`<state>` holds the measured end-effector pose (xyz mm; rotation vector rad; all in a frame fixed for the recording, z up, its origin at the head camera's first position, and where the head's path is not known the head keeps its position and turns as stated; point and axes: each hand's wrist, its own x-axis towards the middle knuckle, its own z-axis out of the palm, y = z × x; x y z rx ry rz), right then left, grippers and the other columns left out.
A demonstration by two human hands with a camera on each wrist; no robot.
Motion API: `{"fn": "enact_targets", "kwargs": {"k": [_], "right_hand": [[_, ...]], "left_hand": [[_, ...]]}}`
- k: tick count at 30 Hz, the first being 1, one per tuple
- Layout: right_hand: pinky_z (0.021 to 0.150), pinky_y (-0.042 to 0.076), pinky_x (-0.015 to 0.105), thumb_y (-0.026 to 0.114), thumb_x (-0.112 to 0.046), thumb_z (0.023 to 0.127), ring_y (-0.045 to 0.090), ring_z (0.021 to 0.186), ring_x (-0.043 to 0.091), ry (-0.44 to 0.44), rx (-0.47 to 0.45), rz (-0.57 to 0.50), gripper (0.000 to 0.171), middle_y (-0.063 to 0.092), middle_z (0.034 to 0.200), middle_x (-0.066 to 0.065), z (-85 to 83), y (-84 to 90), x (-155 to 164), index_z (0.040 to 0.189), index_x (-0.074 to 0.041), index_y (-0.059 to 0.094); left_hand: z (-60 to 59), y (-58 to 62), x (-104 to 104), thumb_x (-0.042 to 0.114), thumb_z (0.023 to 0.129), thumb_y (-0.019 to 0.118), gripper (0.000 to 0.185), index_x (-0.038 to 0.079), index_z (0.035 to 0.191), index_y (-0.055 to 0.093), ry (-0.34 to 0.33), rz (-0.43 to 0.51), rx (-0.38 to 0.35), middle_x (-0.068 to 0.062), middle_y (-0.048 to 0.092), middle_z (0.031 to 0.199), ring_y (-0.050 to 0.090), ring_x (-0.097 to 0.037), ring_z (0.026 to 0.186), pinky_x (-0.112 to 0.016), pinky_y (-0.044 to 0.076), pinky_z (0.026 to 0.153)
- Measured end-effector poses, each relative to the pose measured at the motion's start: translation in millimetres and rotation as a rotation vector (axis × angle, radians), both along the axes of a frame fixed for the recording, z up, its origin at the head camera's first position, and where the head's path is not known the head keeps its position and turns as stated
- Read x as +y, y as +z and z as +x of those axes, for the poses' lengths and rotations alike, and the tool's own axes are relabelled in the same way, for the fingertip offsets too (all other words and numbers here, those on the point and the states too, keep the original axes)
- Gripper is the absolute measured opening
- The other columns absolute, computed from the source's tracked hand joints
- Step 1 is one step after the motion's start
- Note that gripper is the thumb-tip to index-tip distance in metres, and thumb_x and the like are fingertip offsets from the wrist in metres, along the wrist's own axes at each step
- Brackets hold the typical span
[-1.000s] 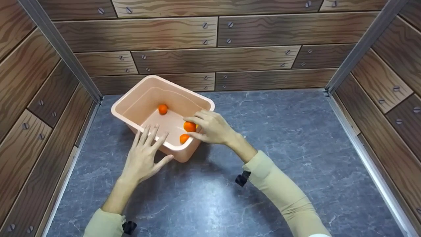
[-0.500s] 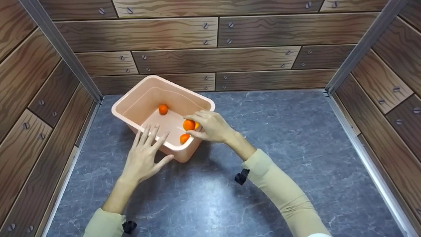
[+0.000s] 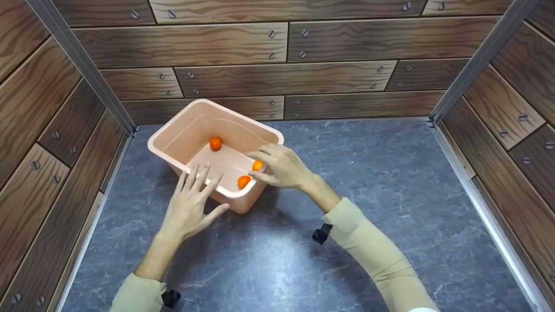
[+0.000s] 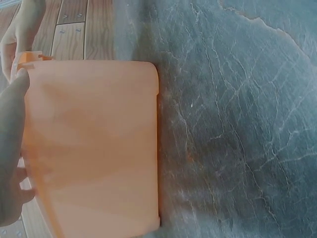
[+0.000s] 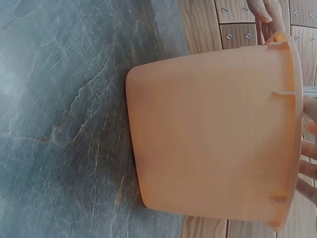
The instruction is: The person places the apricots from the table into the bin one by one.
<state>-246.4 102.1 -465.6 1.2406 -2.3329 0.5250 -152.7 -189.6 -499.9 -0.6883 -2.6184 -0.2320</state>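
A peach-coloured plastic bin stands at an angle on the dark floor. Inside it, one small orange ball lies towards the back. Another orange ball sits near the front corner, and a lighter orange ball shows between the thumb and fingers of my right hand. That hand reaches over the right rim, thumb and fingers apart, gripping nothing visible. My left hand has spread fingers lying over the near rim. The bin's outer wall fills much of the left wrist view.
Wood-patterned panels enclose the back and both sides, joined by metal corner posts. Marble-patterned dark floor extends right of the bin and in front of it.
The orange ball held in my right hand has left its fingers; the lighter ball behind it now shows. My left hand and the bin have stayed put.
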Motion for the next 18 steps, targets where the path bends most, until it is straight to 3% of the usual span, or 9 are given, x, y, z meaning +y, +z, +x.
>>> {"fn": "enact_targets", "kwargs": {"k": [3, 9, 18], "right_hand": [[0.092, 0.060, 0.037, 0.072, -0.044, 0.098, 0.072, 0.104, 0.022, -0.002, 0.017, -0.023, 0.048, 0.076, 0.119, 0.004, 2.2, -0.6, 8, 0.136, -0.015, 0.071], [0.105, 0.058, 0.041, 0.073, -0.044, 0.096, 0.071, 0.117, 0.026, -0.025, 0.011, -0.038, 0.052, 0.075, 0.128, 0.008, 10.7, -2.4, 29, 0.139, -0.014, 0.068], [0.112, 0.055, 0.047, 0.073, -0.048, 0.094, 0.067, 0.128, 0.029, -0.105, -0.021, -0.085, 0.063, 0.070, 0.140, 0.009, 34.5, -4.2, 68, 0.146, -0.014, 0.062]], "left_hand": [[0.4, 0.7, 1, 0.068, 0.091, 0.063, 0.080, 0.020, 0.155, 0.054, 0.003, -0.005, 0.001, -0.022, 0.043, 0.167, 0.038, -0.046, 0.156, -0.063, 0.027, 0.130], [2.5, 2.3, 2, 0.071, 0.091, 0.060, 0.085, 0.021, 0.159, 0.049, 0.015, -0.021, -0.020, -0.023, 0.039, 0.169, 0.034, -0.046, 0.158, -0.064, 0.024, 0.131], [4.1, 4.2, 11, 0.079, 0.093, 0.051, 0.091, 0.017, 0.160, 0.047, -0.004, -0.004, 0.020, -0.025, 0.040, 0.167, 0.034, -0.047, 0.157, -0.067, 0.027, 0.129]]}}
